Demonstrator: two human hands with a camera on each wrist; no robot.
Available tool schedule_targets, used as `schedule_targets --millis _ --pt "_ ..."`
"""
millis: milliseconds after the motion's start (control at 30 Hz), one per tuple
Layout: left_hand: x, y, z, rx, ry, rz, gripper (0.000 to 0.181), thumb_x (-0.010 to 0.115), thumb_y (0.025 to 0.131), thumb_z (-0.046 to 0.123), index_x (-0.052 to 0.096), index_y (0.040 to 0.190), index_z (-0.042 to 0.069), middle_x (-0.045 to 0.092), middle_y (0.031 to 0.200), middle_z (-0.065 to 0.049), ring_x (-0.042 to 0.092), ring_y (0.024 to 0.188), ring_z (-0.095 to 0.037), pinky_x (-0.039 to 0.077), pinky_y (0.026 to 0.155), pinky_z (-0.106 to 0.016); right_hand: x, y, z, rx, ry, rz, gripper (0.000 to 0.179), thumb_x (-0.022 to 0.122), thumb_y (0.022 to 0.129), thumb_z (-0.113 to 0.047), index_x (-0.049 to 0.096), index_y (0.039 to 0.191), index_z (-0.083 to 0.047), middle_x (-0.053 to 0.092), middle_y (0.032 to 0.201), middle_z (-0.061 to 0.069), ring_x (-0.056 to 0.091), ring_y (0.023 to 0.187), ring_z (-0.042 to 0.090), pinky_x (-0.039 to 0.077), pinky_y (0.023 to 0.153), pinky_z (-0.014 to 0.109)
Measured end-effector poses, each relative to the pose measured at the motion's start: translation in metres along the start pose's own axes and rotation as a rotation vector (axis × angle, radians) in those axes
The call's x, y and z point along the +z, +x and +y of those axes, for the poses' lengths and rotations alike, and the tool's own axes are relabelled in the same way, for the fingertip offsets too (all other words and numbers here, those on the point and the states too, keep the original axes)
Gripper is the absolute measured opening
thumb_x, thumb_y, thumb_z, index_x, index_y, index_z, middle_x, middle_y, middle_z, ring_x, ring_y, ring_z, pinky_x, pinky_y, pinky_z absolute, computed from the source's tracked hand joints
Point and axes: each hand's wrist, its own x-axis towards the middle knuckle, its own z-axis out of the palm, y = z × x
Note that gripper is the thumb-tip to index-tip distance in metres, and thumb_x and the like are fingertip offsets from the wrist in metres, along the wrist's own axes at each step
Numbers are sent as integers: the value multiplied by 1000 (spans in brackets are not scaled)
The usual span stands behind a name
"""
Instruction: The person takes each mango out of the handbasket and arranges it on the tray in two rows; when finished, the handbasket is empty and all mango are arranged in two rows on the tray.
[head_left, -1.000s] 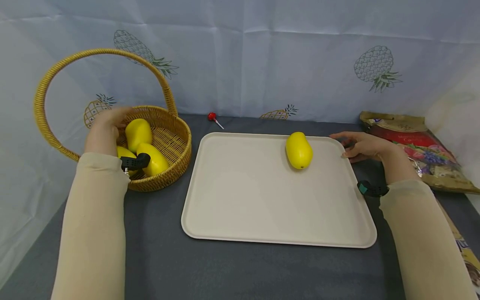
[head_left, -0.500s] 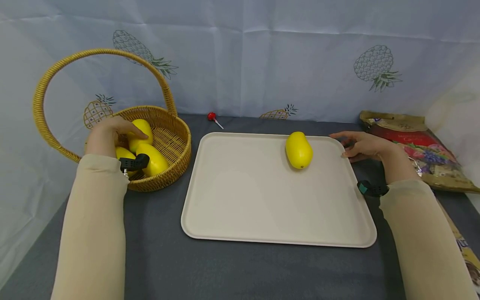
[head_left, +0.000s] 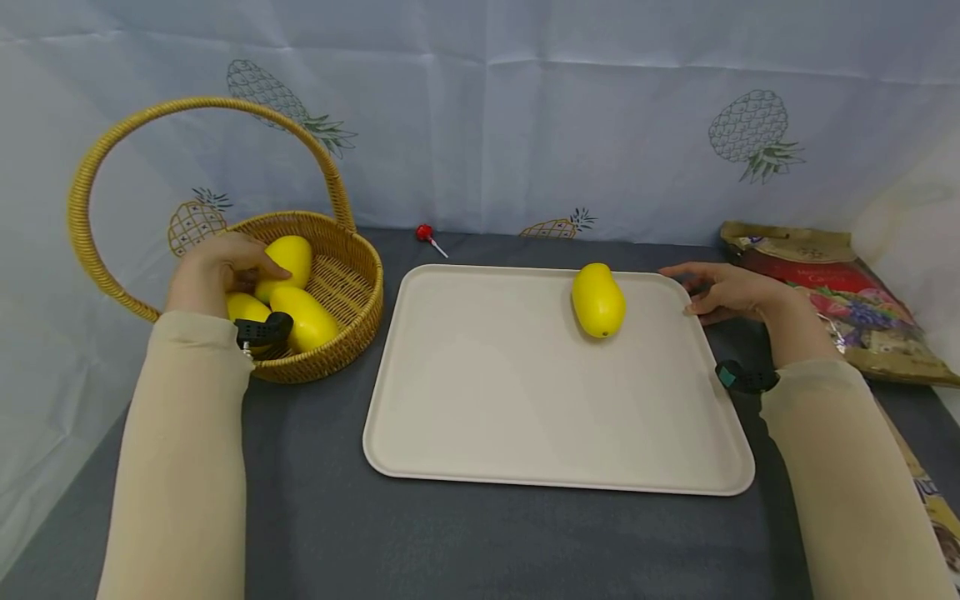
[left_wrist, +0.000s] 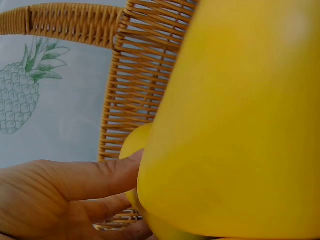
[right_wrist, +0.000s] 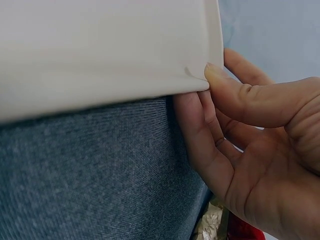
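Note:
My left hand reaches into the wicker basket at the left, its thumb and fingers curled around a yellow mango. Two more mangoes lie nearer in the basket, a full one and one partly behind the wrist. In the left wrist view a mango fills the right side, with the thumb at its edge. The beige tray bears another mango near its back right. My right hand pinches the tray's back right corner, thumb at the rim, other fingers underneath.
A red lollipop lies behind the tray. At the right rests a red and gold food bag, with another printed package nearer the front edge. The basket's tall handle arches up at the left. A pineapple-print cloth hangs behind.
From the basket's back edge, my left hand has come down onto the back mango, which has shifted slightly. My right hand and the tray have stayed still.

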Motion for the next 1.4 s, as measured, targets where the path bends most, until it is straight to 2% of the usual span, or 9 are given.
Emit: schedule_targets --millis 33,133,333,800,867,933,1033,1233,1400 --pt "0 0 0 0 -13 -6 98 57 100 23 -26 149 3 -26 160 -17 23 147 -46 34 121 -49 0 0 0 0 -2 0 80 67 93 -10 21 158 -15 42 127 16 62 94 19 61 86 31" --pt "0 1 -1 3 -29 -8 98 56 101 23 -26 150 4 -25 161 -17 18 149 -46 27 124 -52 0 -1 -1 -1 -5 0 80 67 93 -10 20 158 -14 42 129 17 62 94 19 61 85 30" --pt "1 1 -3 29 4 -13 100 59 99 26 -23 153 5 -12 163 -28 18 148 -51 26 123 -58 1 -2 -2 -2 -9 3 80 67 93 -10 20 158 -14 42 128 17 62 93 18 61 84 29" --pt "0 0 -6 73 3 3 99 58 100 25 -23 154 7 -16 163 -26 12 149 -51 26 122 -59 0 -3 -2 -5 -8 -6 80 66 94 -11 20 158 -15 42 130 18 62 95 19 61 86 30" --pt "-2 -1 -5 94 17 19 98 58 99 26 -20 155 6 -8 163 -29 26 142 -50 40 115 -54 0 -3 -1 -7 -11 -4 79 66 94 -10 20 158 -15 43 130 17 63 95 19 61 86 31" --pt "-5 -4 -1 127 52 34 96 58 99 27 -17 156 6 7 158 -33 46 123 -40 52 100 -45 -1 -2 0 -9 -13 -1 78 66 94 -11 21 158 -16 43 129 17 63 95 19 61 86 31" --pt "-7 -8 9 171 68 54 96 58 99 32 -15 157 9 18 151 -30 51 99 -19 55 82 -27 -2 -2 0 -11 -15 2 78 65 94 -11 21 158 -16 43 130 17 63 95 19 61 86 31" --pt "-1 -19 31 207 -41 24 101 60 97 38 -20 157 20 29 149 -14 55 111 -13 57 88 -25 -1 -2 0 -4 -6 0 79 66 94 -11 20 158 -15 42 131 18 63 96 18 61 87 31" --pt "10 -27 41 235 -106 -17 100 59 98 36 -19 157 16 38 134 -4 63 95 -3 57 87 -26 0 -1 -1 -4 -12 -1 78 66 94 -11 21 158 -15 43 132 18 64 96 18 61 87 32"
